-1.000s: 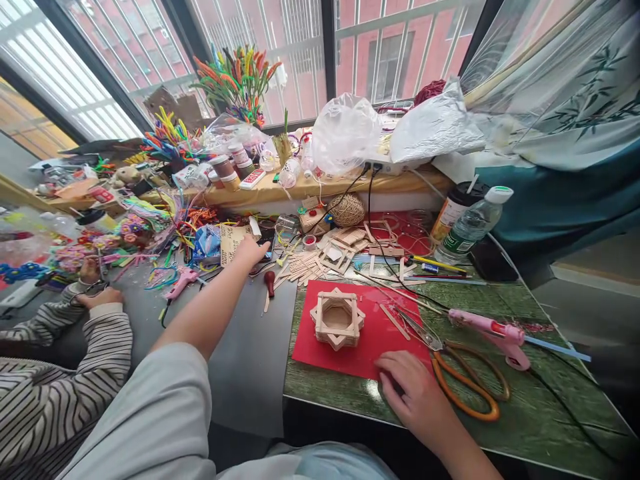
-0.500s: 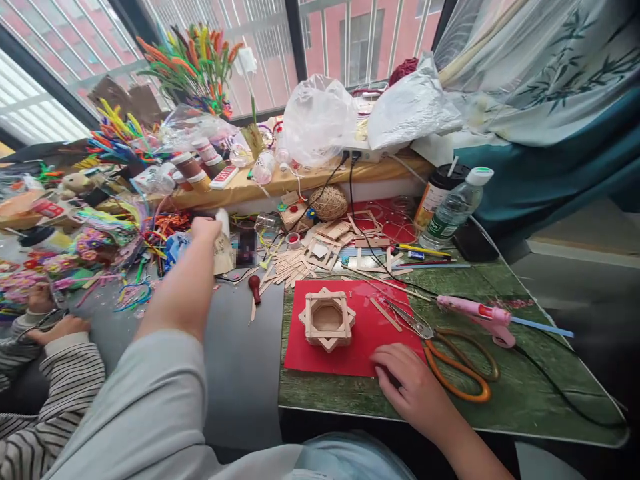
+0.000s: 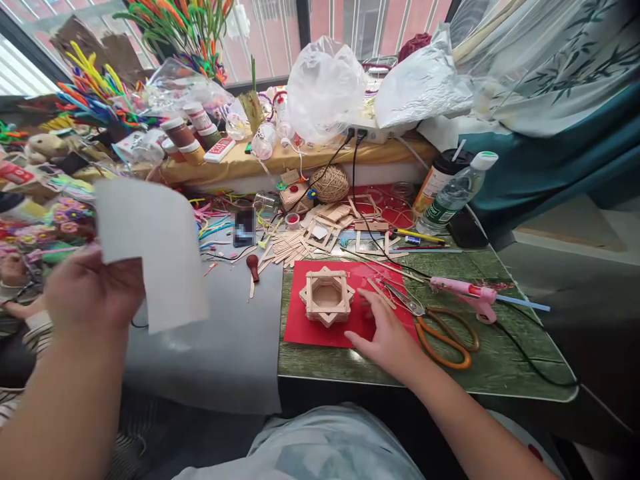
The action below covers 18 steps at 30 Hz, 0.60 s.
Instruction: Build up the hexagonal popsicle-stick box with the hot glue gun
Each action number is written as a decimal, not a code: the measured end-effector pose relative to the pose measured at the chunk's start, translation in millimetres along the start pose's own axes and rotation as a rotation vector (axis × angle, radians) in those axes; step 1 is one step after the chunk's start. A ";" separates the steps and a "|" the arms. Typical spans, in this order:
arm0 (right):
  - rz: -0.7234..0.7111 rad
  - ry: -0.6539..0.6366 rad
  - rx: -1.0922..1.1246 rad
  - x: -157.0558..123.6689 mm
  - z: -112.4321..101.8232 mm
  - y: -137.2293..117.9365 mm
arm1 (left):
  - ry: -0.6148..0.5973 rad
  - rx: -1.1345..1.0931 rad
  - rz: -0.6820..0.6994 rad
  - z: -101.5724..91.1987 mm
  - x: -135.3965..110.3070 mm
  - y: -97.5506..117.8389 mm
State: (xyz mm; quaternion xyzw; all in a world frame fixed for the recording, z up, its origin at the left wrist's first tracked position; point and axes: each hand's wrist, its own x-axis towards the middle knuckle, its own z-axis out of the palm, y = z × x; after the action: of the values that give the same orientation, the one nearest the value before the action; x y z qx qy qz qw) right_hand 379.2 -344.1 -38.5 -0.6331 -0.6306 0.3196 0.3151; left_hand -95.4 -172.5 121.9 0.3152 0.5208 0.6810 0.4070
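At the left, my left hand [image 3: 95, 287] is closed on a sheet of white paper [image 3: 170, 253], held up above the grey mat with its top edge curling. My right hand [image 3: 385, 327] has its fingers spread over the red sheet [image 3: 300, 330], just right of a star-shaped box of stacked craft sticks [image 3: 327, 313], and I cannot tell if it touches the box. Orange-handled scissors [image 3: 450, 340] lie to the right of this hand. A loose craft stick [image 3: 373, 285] shows behind its fingers.
A pink glue gun [image 3: 465, 290] with its cord lies at the right. Behind are piled craft sticks [image 3: 293, 247], a twine ball [image 3: 330, 183], a phone [image 3: 244, 227] and a water bottle [image 3: 457, 193]. A brown balloon [image 3: 253, 267] sits on the grey mat [image 3: 240, 353]. Another person's hand [image 3: 13, 270] is far left.
My left hand has drawn back toward me and to the left, bringing the white paper off the cluttered area. My right hand has moved nearer the box and spread its fingers. The view has shifted.
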 end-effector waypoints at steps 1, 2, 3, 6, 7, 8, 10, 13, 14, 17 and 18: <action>0.026 0.017 0.028 5.3 4.7 -2.9 | -0.094 0.037 -0.088 -14.2 -9.2 -19.0; 0.047 0.027 0.062 9.6 9.7 -4.2 | -0.191 0.143 -0.237 -28.6 -15.1 -38.3; 0.065 0.031 0.096 12.9 14.5 -3.9 | -0.211 0.270 -0.318 -42.9 -18.3 -56.6; 0.085 0.029 0.161 16.4 25.1 1.6 | -0.177 0.425 -0.439 -81.2 -17.3 -95.7; 0.081 0.031 0.168 16.4 26.8 3.1 | -0.168 0.482 -0.468 -91.2 -15.1 -102.5; 0.074 0.034 0.171 16.4 27.7 3.8 | -0.163 0.547 -0.494 -99.4 -12.4 -106.6; 0.057 0.034 0.176 17.4 28.0 2.3 | -0.167 0.684 -0.513 -110.6 -5.6 -108.7; 0.034 0.036 0.180 21.9 28.1 -3.7 | -0.170 0.923 -0.449 -117.5 5.8 -103.9; 0.027 0.038 0.180 23.7 28.5 -5.5 | -0.162 1.013 -0.409 -118.1 9.1 -102.0; 0.020 0.042 0.186 26.7 30.6 -7.8 | -0.138 1.267 -0.270 -116.6 14.6 -99.5; 0.018 0.043 0.185 26.9 31.3 -7.7 | -0.139 1.328 -0.231 -115.2 14.4 -100.6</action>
State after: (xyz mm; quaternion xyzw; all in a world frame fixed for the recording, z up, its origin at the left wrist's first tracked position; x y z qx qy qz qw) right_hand 349.5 -317.3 -51.2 -0.6137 -0.5856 0.3657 0.3831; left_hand -177.7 -199.3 -5.1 0.4840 0.8315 0.1467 0.2296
